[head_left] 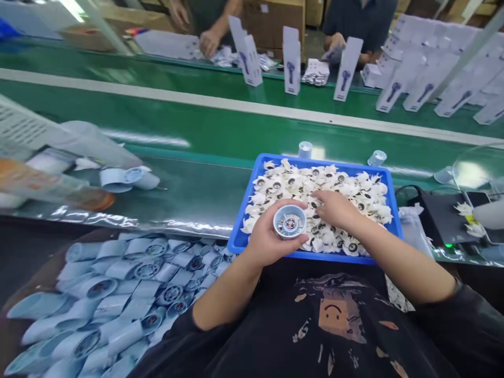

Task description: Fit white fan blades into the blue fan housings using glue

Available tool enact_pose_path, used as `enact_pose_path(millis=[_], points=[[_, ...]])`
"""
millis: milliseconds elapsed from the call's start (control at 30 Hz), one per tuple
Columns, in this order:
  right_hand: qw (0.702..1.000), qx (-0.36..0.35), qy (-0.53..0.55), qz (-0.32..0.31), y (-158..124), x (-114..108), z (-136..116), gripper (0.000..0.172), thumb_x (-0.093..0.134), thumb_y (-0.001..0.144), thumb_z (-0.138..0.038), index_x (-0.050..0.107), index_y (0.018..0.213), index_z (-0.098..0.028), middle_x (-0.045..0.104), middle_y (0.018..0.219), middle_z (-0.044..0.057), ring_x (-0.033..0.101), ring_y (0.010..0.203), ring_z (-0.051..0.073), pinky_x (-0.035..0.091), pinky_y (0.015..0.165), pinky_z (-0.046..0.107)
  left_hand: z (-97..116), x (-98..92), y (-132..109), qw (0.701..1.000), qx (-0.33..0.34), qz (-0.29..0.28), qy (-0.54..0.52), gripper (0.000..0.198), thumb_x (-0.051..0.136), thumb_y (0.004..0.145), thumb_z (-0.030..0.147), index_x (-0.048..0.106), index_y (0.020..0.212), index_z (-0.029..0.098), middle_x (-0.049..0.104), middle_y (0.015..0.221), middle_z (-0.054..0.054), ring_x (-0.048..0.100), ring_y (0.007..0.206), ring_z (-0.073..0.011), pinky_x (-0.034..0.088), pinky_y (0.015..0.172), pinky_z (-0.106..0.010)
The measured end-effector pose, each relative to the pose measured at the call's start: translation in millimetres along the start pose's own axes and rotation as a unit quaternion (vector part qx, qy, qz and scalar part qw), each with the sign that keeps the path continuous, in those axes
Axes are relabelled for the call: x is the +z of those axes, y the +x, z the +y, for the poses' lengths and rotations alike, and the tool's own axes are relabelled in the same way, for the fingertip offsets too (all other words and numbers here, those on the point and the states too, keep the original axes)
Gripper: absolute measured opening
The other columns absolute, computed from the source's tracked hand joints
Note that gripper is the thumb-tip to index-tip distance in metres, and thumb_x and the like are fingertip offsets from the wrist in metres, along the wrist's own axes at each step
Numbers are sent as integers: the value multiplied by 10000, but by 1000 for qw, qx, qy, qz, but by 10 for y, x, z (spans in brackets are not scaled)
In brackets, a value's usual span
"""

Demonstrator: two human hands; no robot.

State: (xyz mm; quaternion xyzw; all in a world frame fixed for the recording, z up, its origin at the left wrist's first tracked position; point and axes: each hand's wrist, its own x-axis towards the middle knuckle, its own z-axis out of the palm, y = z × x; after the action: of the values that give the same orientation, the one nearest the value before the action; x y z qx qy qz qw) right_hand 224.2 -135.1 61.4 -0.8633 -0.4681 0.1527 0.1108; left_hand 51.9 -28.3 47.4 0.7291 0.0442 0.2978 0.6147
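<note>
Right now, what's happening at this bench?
A person's left hand holds a pale blue housing, its open end facing the camera. The right hand is at the white finned parts in the blue tray; whether one is in its grip isn't clear. More blue housings lie piled to the left. White boxes stand along the far side.
</note>
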Motion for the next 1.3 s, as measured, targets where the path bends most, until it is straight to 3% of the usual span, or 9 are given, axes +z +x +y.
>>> enact_pose_path(millis=[133,233,300,467,633,833,933,1067,1300], points=[[990,-45,15,136,-391,-116,-11,448,526,877,-146,518,1320,-209,627,1227,83,598,1065,221,475,931,381,49,183,5,999,7,-52,10,476,805,689,315,609,1114,227,469,1454,-136,440,1354,-335,362,1116,-509],[932,-173,-60,312,-712,-130,42,341,460,928,-136,567,1247,-193,669,1129,76,603,972,206,469,836,356,84,318,-34,986,-59,-101,-117,540,804,686,442,601,1149,251,422,1501,-126,397,1389,-348,369,1119,-509],[900,-238,-110,348,-863,-96,96,303,434,950,-126,592,1203,-180,675,1128,76,602,947,194,465,798,339,121,391,-47,970,-100,-97,-202,569,797,671,509,601,1146,266,453,1486,-110,408,1381,-350,389,1109,-506],[931,-221,2,290,-982,-98,218,252,440,954,-143,622,1128,-156,661,1103,105,612,959,192,504,794,320,212,525,-19,933,-174,-116,-292,537,821,633,477,631,1099,289,510,1446,-66,462,1343,-340,429,1081,-500],[964,-155,62,205,-977,-182,327,230,552,893,-195,608,1114,-167,667,959,92,622,872,216,519,761,367,224,605,9,945,-183,-150,-228,595,825,604,527,640,1088,235,554,1384,-135,548,1246,-375,474,1012,-503],[885,-122,410,182,-1051,-175,408,218,556,883,-293,601,1059,-173,675,902,62,631,730,148,523,648,285,200,521,124,985,-17,-132,111,431,735,707,326,592,1097,208,669,1192,-138,656,1081,-299,512,936,-449],[916,-185,308,178,-1117,-216,267,201,551,906,-246,636,1071,-172,686,948,72,634,835,166,516,750,319,175,522,155,936,102,-123,315,332,672,744,298,589,1047,192,722,973,-87,688,900,-260,539,805,-407],[954,-212,80,196,-1120,-252,47,160,574,905,-181,685,1014,-145,647,923,90,565,860,204,448,768,356,178,568,132,892,217,-101,383,233,550,868,354,559,1024,181,726,884,-76,687,805,-229,521,752,-379],[947,-242,115,176,-828,-230,-86,150,662,869,-218,724,736,-187,433,714,8,418,691,132,333,638,266,191,505,108,888,226,-50,397,196,578,836,322,562,1004,222,721,866,-41,670,785,-227,469,773,-372]])
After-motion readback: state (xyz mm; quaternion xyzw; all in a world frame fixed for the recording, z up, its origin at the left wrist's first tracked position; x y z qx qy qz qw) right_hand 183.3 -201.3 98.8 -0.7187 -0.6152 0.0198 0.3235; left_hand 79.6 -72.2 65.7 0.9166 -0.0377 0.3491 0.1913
